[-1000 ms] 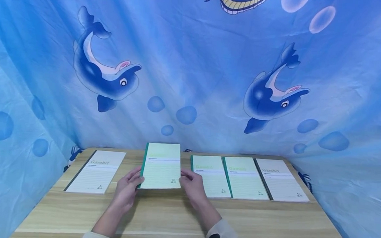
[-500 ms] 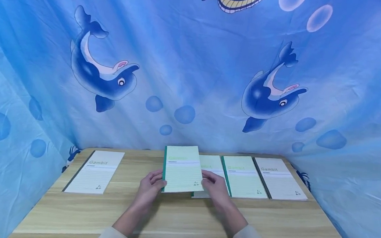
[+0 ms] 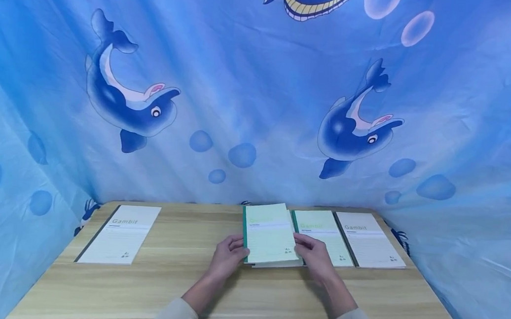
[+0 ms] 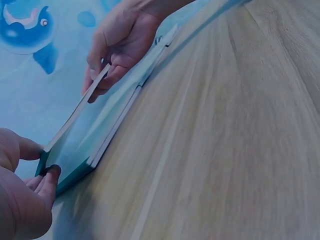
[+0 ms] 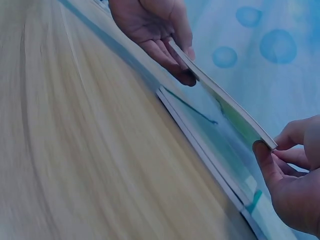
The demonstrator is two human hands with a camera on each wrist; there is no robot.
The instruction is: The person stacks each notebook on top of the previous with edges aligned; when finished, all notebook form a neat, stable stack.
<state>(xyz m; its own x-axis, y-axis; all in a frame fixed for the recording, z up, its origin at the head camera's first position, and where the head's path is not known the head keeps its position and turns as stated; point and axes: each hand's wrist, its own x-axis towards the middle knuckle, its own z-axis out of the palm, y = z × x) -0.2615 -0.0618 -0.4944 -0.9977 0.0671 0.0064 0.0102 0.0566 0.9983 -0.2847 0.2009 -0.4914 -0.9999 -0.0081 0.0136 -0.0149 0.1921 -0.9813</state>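
Both hands hold a pale green notebook point(image 3: 269, 237) with a dark green spine, slightly tilted over another green-spined notebook point(image 3: 281, 265). My left hand point(image 3: 227, 257) pinches its spine side near the lower corner, and my right hand point(image 3: 315, 256) pinches the opposite edge. In the left wrist view a gap shows between the held notebook point(image 4: 75, 112) and the one lying under it point(image 4: 112, 130). From the right wrist, the raised notebook point(image 5: 232, 107) is seen edge-on. Most of the lower notebook is covered in the head view.
Right of the hands lie a second green-spined notebook point(image 3: 319, 233) and a white notebook with a dark spine point(image 3: 370, 239). Another white notebook point(image 3: 118, 234) lies at the left of the wooden table point(image 3: 175, 287). A blue curtain with dolphins point(image 3: 224, 103) hangs behind.
Both hands have carried the green notebook rightward from the table's middle until it covers most of the nearest lying green notebook, and it has come lower. The other notebooks stay put.
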